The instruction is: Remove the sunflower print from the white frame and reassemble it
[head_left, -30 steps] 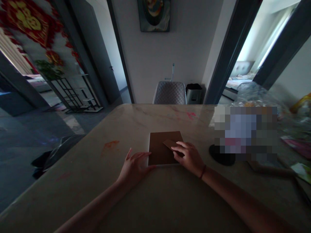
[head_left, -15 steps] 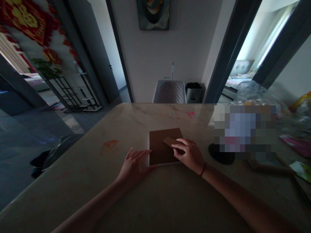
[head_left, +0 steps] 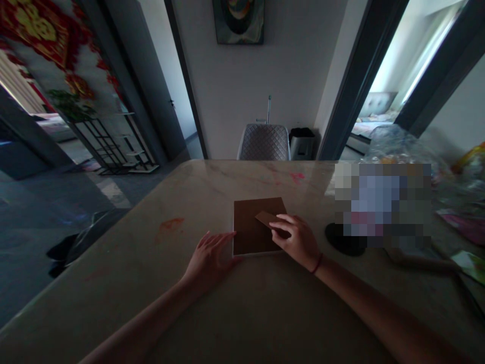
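A brown square board (head_left: 252,227) lies flat on the pale marble table (head_left: 227,303). My left hand (head_left: 210,258) rests on the table with fingers stretched out, its fingertips touching the board's left edge. My right hand (head_left: 297,240) sits on the board's right part, fingers pinched on a small lighter-brown flat piece (head_left: 267,218) that lies on the board's surface. A red band circles my right wrist.
A dark round object (head_left: 343,240) lies right of the board beside a blurred-out patch. Plastic bags and colourful clutter (head_left: 466,222) fill the table's right side. A quilted chair (head_left: 264,143) stands beyond the far edge; the table's left edge drops to the floor.
Almost nothing has moved. The view has shifted slightly, and my left fingers have closed in a little against the board's left edge.
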Demonstrator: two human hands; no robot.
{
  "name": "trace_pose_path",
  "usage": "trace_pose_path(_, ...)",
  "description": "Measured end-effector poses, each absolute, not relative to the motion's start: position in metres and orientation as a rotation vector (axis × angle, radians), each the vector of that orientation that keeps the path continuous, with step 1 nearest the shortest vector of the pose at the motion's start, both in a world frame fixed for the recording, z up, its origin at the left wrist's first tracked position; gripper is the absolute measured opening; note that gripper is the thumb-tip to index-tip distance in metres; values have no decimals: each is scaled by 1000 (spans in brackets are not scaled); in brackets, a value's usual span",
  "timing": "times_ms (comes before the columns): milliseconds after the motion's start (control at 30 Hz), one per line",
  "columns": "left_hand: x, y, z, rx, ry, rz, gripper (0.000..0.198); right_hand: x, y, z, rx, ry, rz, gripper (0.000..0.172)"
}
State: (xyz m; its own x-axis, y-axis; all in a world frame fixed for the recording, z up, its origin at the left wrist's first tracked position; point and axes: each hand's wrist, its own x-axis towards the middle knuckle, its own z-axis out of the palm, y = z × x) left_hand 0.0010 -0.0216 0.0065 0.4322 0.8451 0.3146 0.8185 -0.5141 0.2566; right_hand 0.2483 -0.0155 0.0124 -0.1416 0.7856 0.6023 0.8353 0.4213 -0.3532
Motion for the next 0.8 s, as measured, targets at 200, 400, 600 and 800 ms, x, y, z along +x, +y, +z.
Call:
trace_pose_path(200, 1, -22, 8, 2557, 1523, 704, 37, 247, -15, 10, -1372, -1897, 24, 20)
trace_pose_path(400, 1, -20, 10, 2553, 1419, 726, 22, 249, -13, 10, -1401, -1890, 26, 21)
trace_pose_path(600, 1, -23, 13, 2525, 1427, 768, 16, 250, -12, 7, -1406, -1885, 38, 22)
trace_pose_path(800, -1, -20, 9, 2512, 1367, 733, 13, 254, -8, 10, -1397, -1859, 25, 21)
